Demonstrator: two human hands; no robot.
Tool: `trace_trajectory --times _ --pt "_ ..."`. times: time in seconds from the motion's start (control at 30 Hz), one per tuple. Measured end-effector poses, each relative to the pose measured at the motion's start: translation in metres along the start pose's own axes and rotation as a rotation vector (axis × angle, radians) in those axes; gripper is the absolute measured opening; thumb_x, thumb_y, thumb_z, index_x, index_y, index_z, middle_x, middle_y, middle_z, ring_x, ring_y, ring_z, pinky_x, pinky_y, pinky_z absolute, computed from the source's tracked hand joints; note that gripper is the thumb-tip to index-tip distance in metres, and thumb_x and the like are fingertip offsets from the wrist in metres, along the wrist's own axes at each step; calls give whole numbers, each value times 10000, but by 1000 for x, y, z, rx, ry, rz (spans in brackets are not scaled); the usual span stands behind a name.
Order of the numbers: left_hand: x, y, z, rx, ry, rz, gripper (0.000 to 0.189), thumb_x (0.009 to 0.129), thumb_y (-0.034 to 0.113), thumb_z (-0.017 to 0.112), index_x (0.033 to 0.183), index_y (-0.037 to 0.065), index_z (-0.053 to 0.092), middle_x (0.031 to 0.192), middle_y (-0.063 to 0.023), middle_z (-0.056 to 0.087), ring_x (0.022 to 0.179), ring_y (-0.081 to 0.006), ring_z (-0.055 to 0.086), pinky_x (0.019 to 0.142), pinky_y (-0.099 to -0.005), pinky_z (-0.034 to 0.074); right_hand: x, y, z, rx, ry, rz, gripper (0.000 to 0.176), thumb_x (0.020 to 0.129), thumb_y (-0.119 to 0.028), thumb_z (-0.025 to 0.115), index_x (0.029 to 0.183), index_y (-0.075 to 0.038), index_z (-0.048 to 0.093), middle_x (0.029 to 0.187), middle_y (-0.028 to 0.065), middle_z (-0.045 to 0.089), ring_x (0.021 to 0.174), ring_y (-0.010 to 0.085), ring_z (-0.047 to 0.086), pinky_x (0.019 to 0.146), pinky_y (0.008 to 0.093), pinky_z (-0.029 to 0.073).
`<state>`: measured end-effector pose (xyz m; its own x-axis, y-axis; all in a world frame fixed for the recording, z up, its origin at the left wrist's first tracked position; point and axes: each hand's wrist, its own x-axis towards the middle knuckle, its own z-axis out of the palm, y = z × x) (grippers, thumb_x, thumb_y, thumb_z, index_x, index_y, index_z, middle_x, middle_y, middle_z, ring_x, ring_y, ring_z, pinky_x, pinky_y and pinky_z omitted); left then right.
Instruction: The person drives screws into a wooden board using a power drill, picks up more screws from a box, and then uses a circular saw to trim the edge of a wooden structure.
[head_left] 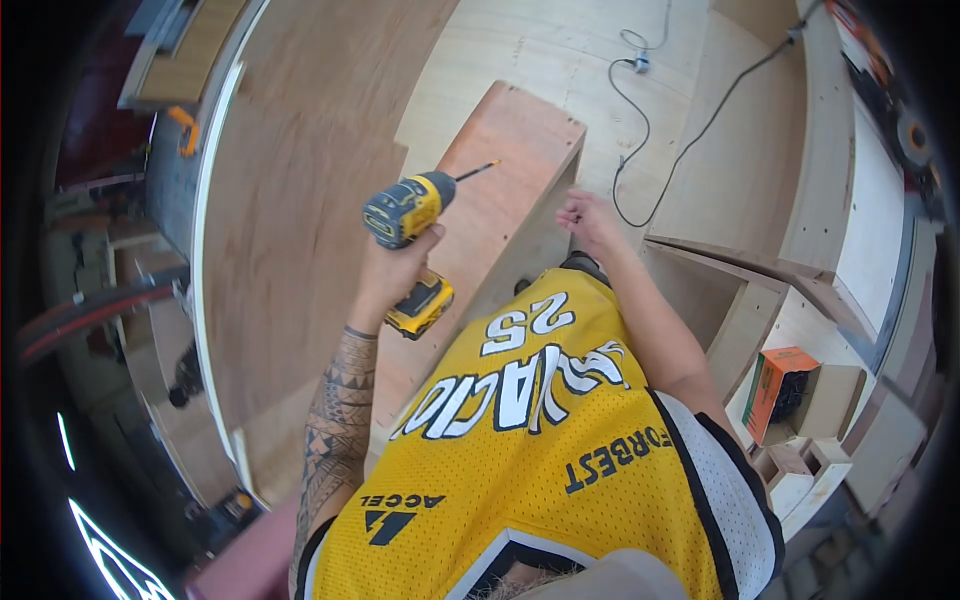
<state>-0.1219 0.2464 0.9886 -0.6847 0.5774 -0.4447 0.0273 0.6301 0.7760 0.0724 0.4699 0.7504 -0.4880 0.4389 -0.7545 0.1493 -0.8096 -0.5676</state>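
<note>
My left hand (392,272) is wrapped round the grip of a yellow and black cordless drill (408,208). The drill's long, thin bit points up and to the right, over a reddish plywood panel (505,140). Its battery (420,303) shows below my hand. My right hand (590,222) is beside the panel's right edge, its fingers curled together. Whatever those fingers hold, if anything, is too small to make out. Several small dark holes or screw heads mark the panel's far end.
A large plywood sheet (290,230) lies to the left. A black cable (690,150) runs across the pale plywood floor at upper right. Open wooden cabinets (745,200) stand on the right, with an orange box (778,385) of dark screws on one. An orange clamp (184,130) is at far left.
</note>
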Motion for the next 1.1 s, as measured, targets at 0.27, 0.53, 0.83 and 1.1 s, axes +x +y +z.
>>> trace_trajectory --times 0.27,0.53,0.83,1.1 --pt "-104 -83 -89 34 259 -91 269 937 232 818 1101 32 741 749 10 645 571 -95 604 543 -304 502 -49 26 11 180 -347 -60 332 1055 -7 640 1381 41 595 1243 155 714 1153 303 730 1033 416 635" --pt "-185 -132 -88 -111 263 -90 362 893 217 888 1149 10 736 1040 -64 777 920 -125 728 805 -323 600 -64 80 72 259 -539 55 144 1047 -60 689 1182 -23 722 1079 101 766 989 209 761 930 358 664" --pt "-198 -173 -37 -150 95 102 351 905 139 876 1202 19 730 1122 -79 786 1017 -157 750 874 -326 606 -85 138 107 338 -491 222 145 1087 -126 650 1131 2 703 1032 112 751 942 188 755 884 309 676" --pt "-182 -165 -30 -62 43 118 337 911 123 864 1198 16 723 1107 -84 775 994 -163 750 857 -324 608 -80 147 96 414 -377 171 186 1091 -130 643 1140 40 699 1095 141 753 1030 218 749 958 332 660"
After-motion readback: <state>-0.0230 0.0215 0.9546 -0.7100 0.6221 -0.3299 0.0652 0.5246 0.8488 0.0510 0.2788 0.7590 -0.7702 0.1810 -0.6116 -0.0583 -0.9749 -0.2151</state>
